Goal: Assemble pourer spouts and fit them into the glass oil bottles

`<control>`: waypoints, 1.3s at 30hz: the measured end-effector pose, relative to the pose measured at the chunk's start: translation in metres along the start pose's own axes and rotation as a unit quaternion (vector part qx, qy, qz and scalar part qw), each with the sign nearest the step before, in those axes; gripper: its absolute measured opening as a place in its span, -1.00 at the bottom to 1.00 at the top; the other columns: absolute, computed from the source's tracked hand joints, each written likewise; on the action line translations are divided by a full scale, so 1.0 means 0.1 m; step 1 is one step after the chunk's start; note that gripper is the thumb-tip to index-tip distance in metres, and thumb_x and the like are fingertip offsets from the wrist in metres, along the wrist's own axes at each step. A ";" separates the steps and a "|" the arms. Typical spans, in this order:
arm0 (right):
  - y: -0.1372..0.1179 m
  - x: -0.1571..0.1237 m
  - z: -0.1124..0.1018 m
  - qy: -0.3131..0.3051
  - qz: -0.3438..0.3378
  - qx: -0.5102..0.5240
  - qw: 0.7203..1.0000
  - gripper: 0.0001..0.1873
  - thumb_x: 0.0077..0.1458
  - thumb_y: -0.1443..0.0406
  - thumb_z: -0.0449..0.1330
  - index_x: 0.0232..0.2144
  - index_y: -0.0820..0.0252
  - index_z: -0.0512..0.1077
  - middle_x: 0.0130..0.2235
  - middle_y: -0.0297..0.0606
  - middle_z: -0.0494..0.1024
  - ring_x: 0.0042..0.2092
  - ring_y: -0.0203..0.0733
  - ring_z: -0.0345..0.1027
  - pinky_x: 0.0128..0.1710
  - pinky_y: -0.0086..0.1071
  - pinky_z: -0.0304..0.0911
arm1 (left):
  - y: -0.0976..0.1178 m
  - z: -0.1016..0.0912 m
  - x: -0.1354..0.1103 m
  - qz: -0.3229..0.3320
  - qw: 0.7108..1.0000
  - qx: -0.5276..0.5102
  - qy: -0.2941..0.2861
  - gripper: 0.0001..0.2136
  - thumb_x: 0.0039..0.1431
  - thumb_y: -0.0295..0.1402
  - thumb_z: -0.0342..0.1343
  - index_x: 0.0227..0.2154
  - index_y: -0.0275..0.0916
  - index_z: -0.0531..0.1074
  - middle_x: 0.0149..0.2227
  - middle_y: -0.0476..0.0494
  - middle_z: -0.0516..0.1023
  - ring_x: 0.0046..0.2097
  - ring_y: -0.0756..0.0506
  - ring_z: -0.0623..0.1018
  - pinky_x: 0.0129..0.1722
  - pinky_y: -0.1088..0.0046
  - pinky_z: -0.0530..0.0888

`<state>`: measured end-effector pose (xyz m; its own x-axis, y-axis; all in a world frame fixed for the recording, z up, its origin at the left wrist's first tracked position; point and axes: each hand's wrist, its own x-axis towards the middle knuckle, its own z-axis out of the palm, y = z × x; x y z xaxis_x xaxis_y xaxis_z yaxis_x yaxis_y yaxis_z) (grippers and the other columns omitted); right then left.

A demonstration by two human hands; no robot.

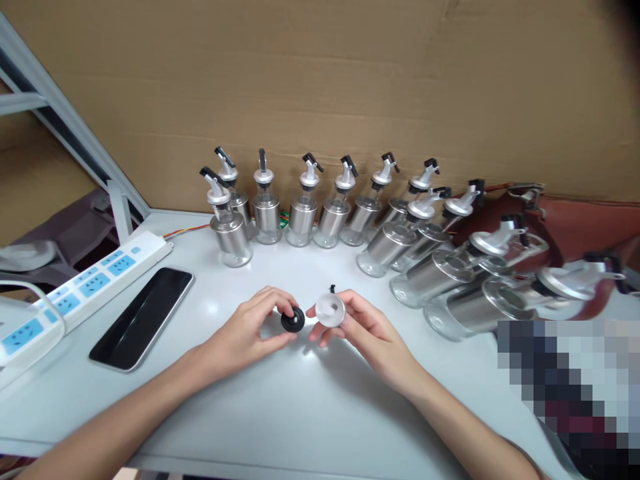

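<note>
Between the thumb and fingers of my left hand point(260, 320) is a round black stopper point(293, 320) with a hole in its middle. My right hand point(373, 330) grips a pourer top point(330, 309), its pale hollow underside turned toward me and a small black tip showing above it. The two parts are a short gap apart, just over the table. Behind them stand several glass oil bottles with steel sleeves, such as one oil bottle point(303, 220) at the back, each topped with a silver pourer and black flap.
At the left lie a phone point(143, 319) and a white power strip point(95, 283) with a cable. More oil bottles point(440, 273) curve round to the right, before a brown leather bag point(580, 227). Cardboard point(320, 80) walls off the back of the table point(320, 413).
</note>
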<state>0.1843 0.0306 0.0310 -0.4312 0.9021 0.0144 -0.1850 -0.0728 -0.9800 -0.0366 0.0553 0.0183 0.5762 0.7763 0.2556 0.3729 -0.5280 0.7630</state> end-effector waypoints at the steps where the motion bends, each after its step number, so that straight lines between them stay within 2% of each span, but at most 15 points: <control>1: -0.01 -0.01 0.01 -0.009 0.004 -0.009 1.000 -0.69 0.23 0.03 0.13 -0.22 0.14 0.37 -0.22 -0.25 0.54 -0.25 -0.24 0.45 -0.19 -0.33 0.35 | 0.00 0.00 0.00 0.001 1.000 0.006 0.001 -0.81 0.17 -0.46 0.15 -0.19 -0.14 0.29 -0.14 -0.07 0.50 -0.12 -0.07 0.50 -0.14 0.37 0.43; 5: -0.02 -0.04 0.02 -0.027 0.012 -0.103 0.994 -0.65 0.26 0.00 0.06 -0.22 0.14 0.39 -0.21 -0.25 0.53 -0.19 -0.23 0.39 -0.11 -0.34 0.28 | -0.03 0.05 -0.03 -0.025 0.999 -0.046 0.009 -0.62 0.17 -0.46 0.15 0.00 -0.08 0.21 -0.08 -0.07 0.50 -0.19 -0.03 0.56 -0.17 0.41 0.50; 8: 0.00 -0.05 0.01 -0.030 0.007 -0.143 0.989 -0.65 0.28 0.01 0.03 -0.19 0.13 0.39 -0.19 -0.27 0.52 -0.15 -0.23 0.38 -0.10 -0.36 0.25 | -0.04 0.08 -0.06 -0.027 0.996 -0.079 0.008 -0.62 0.19 -0.46 0.12 0.02 -0.08 0.17 -0.06 -0.09 0.50 -0.29 0.02 0.56 -0.23 0.44 0.53; 10: 0.01 -0.05 0.01 -0.014 0.004 -0.145 0.989 -0.67 0.28 0.02 0.04 -0.20 0.13 0.39 -0.19 -0.27 0.53 -0.15 -0.23 0.38 -0.10 -0.37 0.25 | -0.05 0.09 -0.06 -0.021 0.997 -0.072 0.012 -0.63 0.18 -0.47 0.12 0.01 -0.10 0.19 -0.08 -0.10 0.50 -0.29 0.01 0.54 -0.21 0.43 0.52; 13: 0.03 -0.03 0.00 0.019 0.003 -0.094 0.995 -0.68 0.24 0.02 0.10 -0.24 0.13 0.40 -0.20 -0.27 0.55 -0.17 -0.23 0.41 -0.08 -0.35 0.27 | -0.05 0.10 -0.05 -0.019 0.998 -0.055 0.028 -0.65 0.17 -0.50 0.10 0.00 -0.14 0.22 -0.09 -0.11 0.52 -0.26 0.00 0.53 -0.18 0.42 0.50; 16: 0.05 -0.01 -0.01 0.018 0.000 0.035 0.999 -0.70 0.21 0.03 0.15 -0.24 0.13 0.42 -0.21 -0.27 0.57 -0.19 -0.22 0.47 -0.09 -0.31 0.34 | -0.03 0.08 -0.01 -0.036 0.998 -0.025 0.044 -0.70 0.18 -0.50 0.05 -0.02 -0.18 0.26 -0.15 -0.10 0.54 -0.26 -0.01 0.52 -0.22 0.45 0.48; 19: 0.07 0.01 -0.01 0.014 0.008 0.142 0.990 -0.73 0.16 0.06 0.23 -0.26 0.11 0.45 -0.25 -0.30 0.60 -0.19 -0.22 0.50 -0.12 -0.31 0.39 | 0.00 0.05 0.01 -0.051 0.999 0.002 0.016 -0.85 0.22 -0.47 0.01 -0.18 -0.22 0.39 -0.26 -0.09 0.56 -0.28 -0.03 0.53 -0.26 0.45 0.45; 21: 0.06 0.02 0.00 0.022 0.016 0.174 0.984 -0.76 0.12 0.08 0.27 -0.29 0.11 0.48 -0.28 -0.32 0.60 -0.18 -0.22 0.52 -0.15 -0.34 0.41 | 0.02 0.04 0.01 -0.044 0.999 0.013 -0.003 -0.87 0.24 -0.45 -0.02 -0.31 -0.24 0.43 -0.32 -0.09 0.56 -0.30 -0.05 0.52 -0.28 0.45 0.43; 23: 0.04 0.03 0.00 0.024 0.018 0.187 0.982 -0.77 0.11 0.10 0.30 -0.29 0.12 0.49 -0.30 -0.33 0.61 -0.20 -0.21 0.53 -0.20 -0.37 0.42 | 0.05 0.03 0.00 -0.026 1.000 0.015 0.004 -0.85 0.26 -0.44 -0.02 -0.36 -0.25 0.44 -0.35 -0.08 0.56 -0.31 -0.04 0.52 -0.30 0.45 0.42; 25: 0.02 0.03 0.00 0.019 0.023 0.195 0.980 -0.77 0.10 0.11 0.30 -0.29 0.12 0.50 -0.30 -0.32 0.62 -0.22 -0.21 0.55 -0.23 -0.38 0.42 | 0.06 0.04 -0.02 -0.013 0.999 0.016 0.034 -0.87 0.27 -0.44 -0.01 -0.32 -0.25 0.44 -0.35 -0.08 0.56 -0.31 -0.04 0.51 -0.31 0.47 0.42; 29: 0.01 0.03 -0.01 0.011 0.037 0.203 0.979 -0.76 0.09 0.11 0.31 -0.30 0.14 0.49 -0.32 -0.30 0.62 -0.24 -0.19 0.56 -0.30 -0.41 0.39 | 0.07 0.04 -0.03 -0.020 0.996 0.025 0.078 -0.90 0.27 -0.45 0.01 -0.28 -0.23 0.43 -0.35 -0.07 0.54 -0.30 -0.03 0.51 -0.37 0.53 0.42; 32: 0.01 0.03 -0.01 0.000 0.042 0.203 0.978 -0.75 0.07 0.11 0.33 -0.30 0.14 0.48 -0.33 -0.30 0.62 -0.24 -0.18 0.56 -0.33 -0.42 0.38 | 0.07 0.04 -0.03 -0.017 0.995 0.034 0.090 -0.92 0.25 -0.47 0.02 -0.29 -0.23 0.41 -0.36 -0.06 0.52 -0.32 -0.02 0.50 -0.37 0.53 0.43; 37: 0.02 0.03 -0.01 0.004 0.044 0.197 0.980 -0.74 0.06 0.12 0.34 -0.31 0.16 0.46 -0.32 -0.28 0.61 -0.25 -0.19 0.54 -0.34 -0.40 0.37 | 0.08 0.02 -0.03 0.066 0.993 0.022 0.092 -0.91 0.24 -0.54 0.01 -0.32 -0.24 0.36 -0.36 -0.06 0.52 -0.32 0.00 0.51 -0.29 0.49 0.44; 39: 0.02 0.03 -0.01 0.008 0.045 0.190 0.981 -0.72 0.06 0.10 0.34 -0.31 0.16 0.45 -0.32 -0.26 0.60 -0.25 -0.18 0.53 -0.33 -0.37 0.38 | 0.08 0.02 -0.03 0.070 0.994 0.019 0.086 -0.90 0.23 -0.55 0.00 -0.34 -0.23 0.34 -0.36 -0.05 0.50 -0.33 0.00 0.50 -0.28 0.49 0.43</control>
<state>0.1838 0.0333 0.0289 -0.4473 0.8912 -0.0749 -0.4635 -0.3026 -0.8328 -0.0336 0.0481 0.0228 0.4922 0.7396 0.4590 0.3261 -0.6456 0.6906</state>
